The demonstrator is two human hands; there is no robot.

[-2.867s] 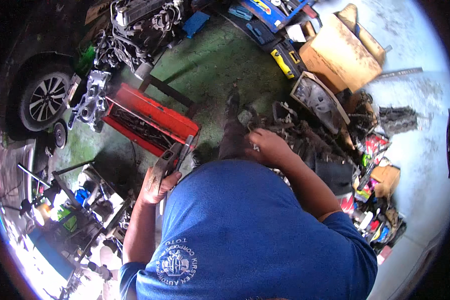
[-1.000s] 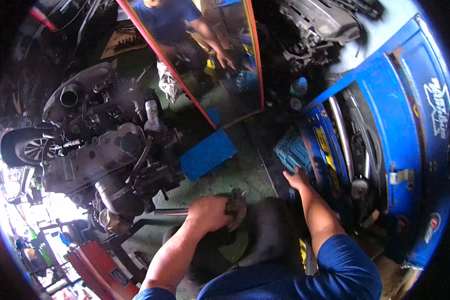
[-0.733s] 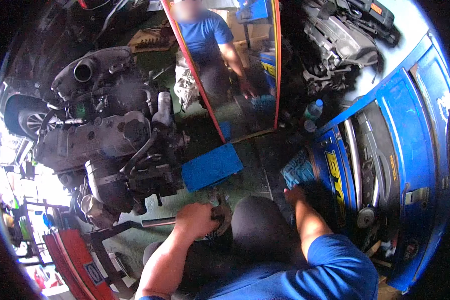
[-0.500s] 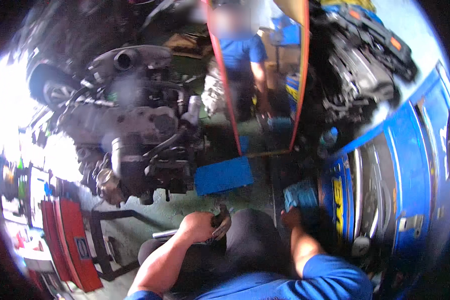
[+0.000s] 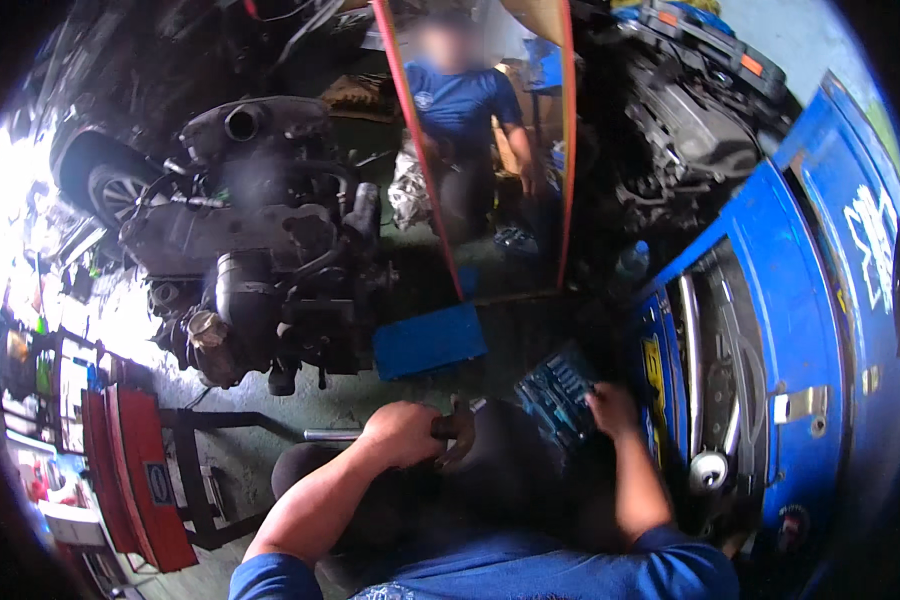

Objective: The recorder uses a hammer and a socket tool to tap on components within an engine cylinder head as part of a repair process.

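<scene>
Head view shows the person low over the garage floor [image 5: 242,458], with both hands occupied at the front of the dark-trousered knees [image 5: 510,455]. The left hand [image 5: 402,434] is closed in a fist around a brown metal piece [image 5: 458,438], whose curved end sticks out on the thumb side; a bright metal bar [image 5: 332,435] juts from the other side of the fist, and I cannot tell whether the two are joined. The right hand [image 5: 612,408] is at the right edge of a teal tool set [image 5: 553,393], fingers bent and fingertips at its rim; how far they close, and whether they grip the edge or a tool in it, I cannot tell. The tool set lies just beyond the right knee, between a flat blue box [image 5: 428,343] and the open blue cabinet [image 5: 805,260]. As far as I can judge, the preparatory part is done: the set lies uncovered with its pale, socket-like pieces in view, and the left hand already has its load. What seems undone is anything involving the set's contents, since no piece of it shows clearly in the right hand. The bulky engine [image 5: 260,245] to the left is well apart from both hands, so no work on it is under way, and its parts look partly exposed.
</scene>
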